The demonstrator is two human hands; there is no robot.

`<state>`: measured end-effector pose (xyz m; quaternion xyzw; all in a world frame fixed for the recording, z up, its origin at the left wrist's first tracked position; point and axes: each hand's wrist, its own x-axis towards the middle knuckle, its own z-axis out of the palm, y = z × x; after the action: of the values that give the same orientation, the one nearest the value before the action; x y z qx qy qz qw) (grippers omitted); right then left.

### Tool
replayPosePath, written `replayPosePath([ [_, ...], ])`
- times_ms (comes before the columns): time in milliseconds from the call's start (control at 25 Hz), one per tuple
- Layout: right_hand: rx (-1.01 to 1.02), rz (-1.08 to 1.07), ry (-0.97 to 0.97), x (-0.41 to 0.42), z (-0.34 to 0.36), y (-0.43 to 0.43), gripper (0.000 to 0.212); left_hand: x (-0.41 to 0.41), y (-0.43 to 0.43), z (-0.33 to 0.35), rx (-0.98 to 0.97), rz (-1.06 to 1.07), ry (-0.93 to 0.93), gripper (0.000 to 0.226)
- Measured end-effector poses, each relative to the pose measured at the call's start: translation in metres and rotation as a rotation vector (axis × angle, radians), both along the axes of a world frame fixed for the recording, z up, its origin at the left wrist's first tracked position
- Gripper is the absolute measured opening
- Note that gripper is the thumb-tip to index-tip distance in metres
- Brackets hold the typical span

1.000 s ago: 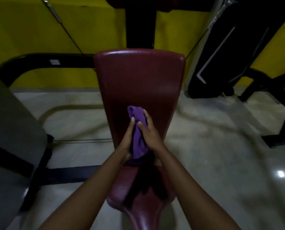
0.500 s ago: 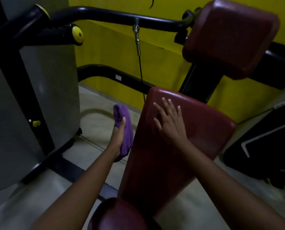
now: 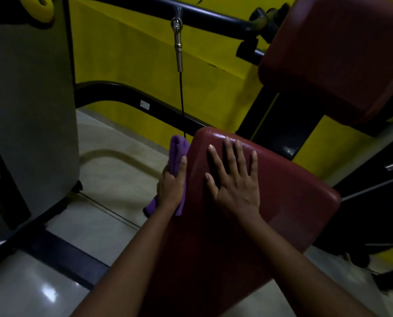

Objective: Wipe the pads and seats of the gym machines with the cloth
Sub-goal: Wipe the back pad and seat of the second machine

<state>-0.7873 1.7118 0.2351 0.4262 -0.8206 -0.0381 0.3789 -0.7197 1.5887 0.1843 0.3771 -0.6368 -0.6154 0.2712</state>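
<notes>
Clasping the purple cloth, the left hand presses it against the left side edge of the red pad. The right hand lies flat on the pad's face, fingers spread. A loose clasp could let the cloth slip off the edge or snag the cable just behind. The left fingers are hidden behind the cloth, and the upper pad is cut off.

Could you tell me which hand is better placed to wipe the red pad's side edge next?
Left. The left hand holds the purple cloth at the edge of the red pad; the right hand lies flat on top, bare.
</notes>
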Motion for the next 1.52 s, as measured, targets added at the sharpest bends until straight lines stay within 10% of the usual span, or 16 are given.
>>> replayPosePath([
  [480, -0.066, 0.068, 0.001, 0.012, -0.014, 0.002, 0.055, 0.026, 0.014, -0.067, 0.173, 0.048, 0.012, 0.111],
  [1000, 0.18, 0.295, 0.297, 0.046, -0.129, 0.026, 0.053, 0.058, 0.052, -0.225, 0.347, 0.222, -0.03, 0.068],
  [1160, 0.2, 0.265, 0.31, 0.046, -0.127, 0.027, 0.054, 0.062, 0.047, -0.244, 0.381, 0.139, -0.122, 0.108],
  [1520, 0.219, 0.317, 0.32, 0.044, -0.127, 0.029, 0.053, 0.065, 0.054, -0.26, 0.427, 0.185, -0.048, 0.103],
])
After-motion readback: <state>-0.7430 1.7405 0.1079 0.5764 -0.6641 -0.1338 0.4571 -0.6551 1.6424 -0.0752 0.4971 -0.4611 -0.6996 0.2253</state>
